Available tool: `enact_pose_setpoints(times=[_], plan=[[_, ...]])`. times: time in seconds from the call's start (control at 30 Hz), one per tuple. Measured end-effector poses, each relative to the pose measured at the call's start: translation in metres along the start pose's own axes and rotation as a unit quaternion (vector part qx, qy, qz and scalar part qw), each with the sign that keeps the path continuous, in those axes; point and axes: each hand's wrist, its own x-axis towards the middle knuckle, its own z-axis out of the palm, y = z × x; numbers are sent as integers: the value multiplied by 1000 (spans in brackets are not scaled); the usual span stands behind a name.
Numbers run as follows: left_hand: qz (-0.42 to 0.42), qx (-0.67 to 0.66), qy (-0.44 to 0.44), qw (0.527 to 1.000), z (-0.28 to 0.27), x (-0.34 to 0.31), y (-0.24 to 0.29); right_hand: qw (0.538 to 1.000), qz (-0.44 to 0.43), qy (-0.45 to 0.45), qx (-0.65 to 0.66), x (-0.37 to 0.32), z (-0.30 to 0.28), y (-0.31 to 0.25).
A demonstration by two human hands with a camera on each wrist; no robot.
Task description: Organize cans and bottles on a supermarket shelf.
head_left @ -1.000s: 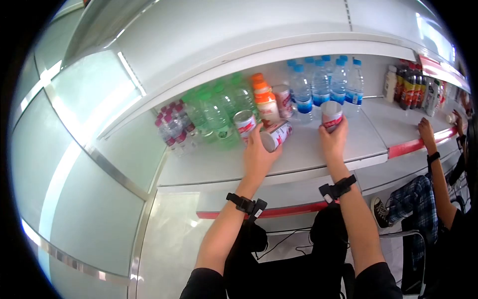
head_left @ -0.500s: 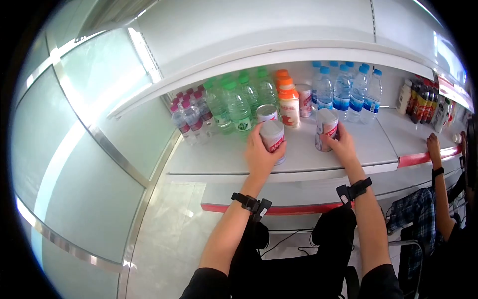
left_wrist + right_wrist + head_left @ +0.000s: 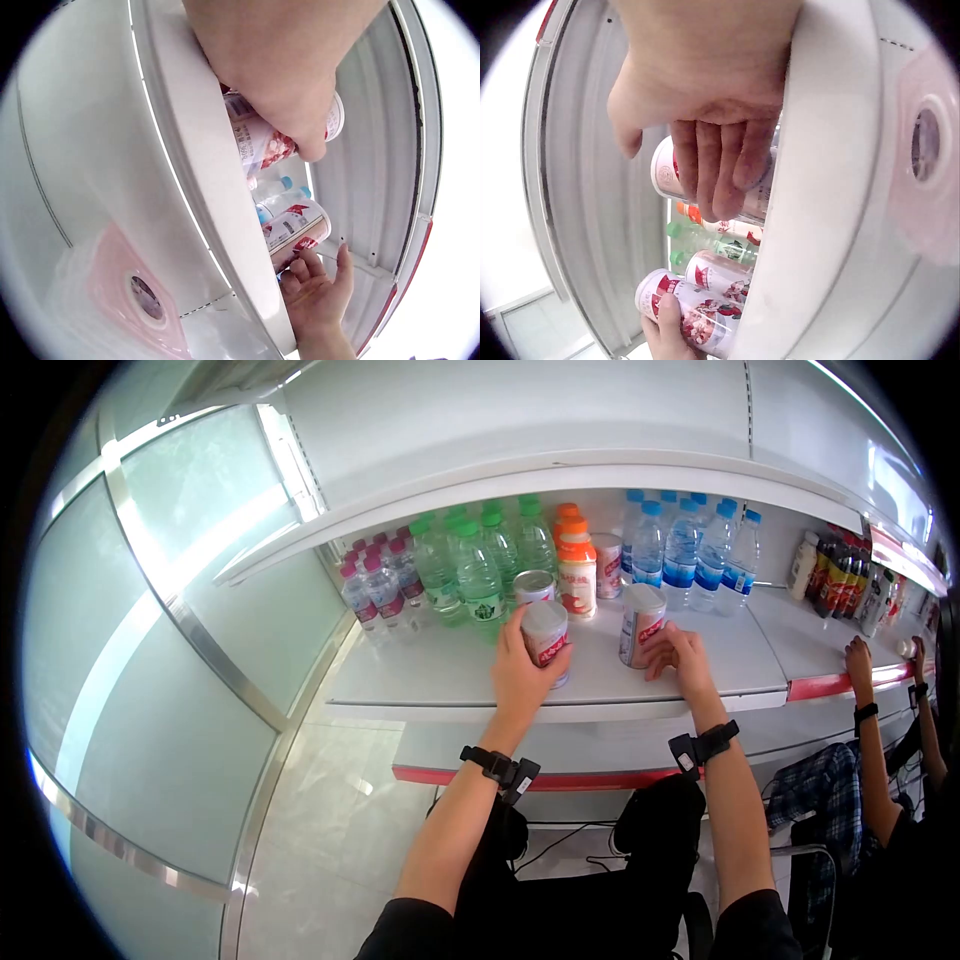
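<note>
In the head view my left hand (image 3: 523,678) grips an upright can (image 3: 546,632) with a pale lid and red label, thumb and fingers wrapped round its sides. A second such can (image 3: 641,628) stands upright on the shelf to the right. Beside it is my right hand (image 3: 685,660), fingers loosely extended and thumb apart, as the right wrist view also shows of the hand (image 3: 712,112). Behind the gripped can stands another can (image 3: 534,586), partly hidden. One more can (image 3: 607,565) is further back, next to orange-capped bottles (image 3: 577,580).
Green-capped bottles (image 3: 480,575) and small pink-capped bottles (image 3: 385,592) fill the shelf's left. Blue-capped water bottles (image 3: 685,555) stand at the back right. An upper shelf (image 3: 560,472) overhangs them. Another person's hand (image 3: 858,658) rests at the shelf edge on the right.
The left hand's can has gone from tilted to upright. The right hand brought its can down to the shelf, let go and drew back a little to the right.
</note>
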Motion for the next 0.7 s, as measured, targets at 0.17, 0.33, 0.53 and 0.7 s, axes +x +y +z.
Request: enact_pose_setpoints(times=[0.17, 0.33, 0.53, 0.7], plan=[[8, 18, 0, 1000, 0, 0, -1, 997, 22, -2, -72, 7, -6, 11], [8, 25, 1, 1000, 0, -1, 0, 937, -169, 76, -295, 16, 11, 25], [25, 1, -2, 1000, -1, 0, 0, 963, -81, 28, -255, 9, 4, 5], [-46, -75, -102, 991, -7, 0, 2, 956, -45, -5, -288, 9, 4, 4]])
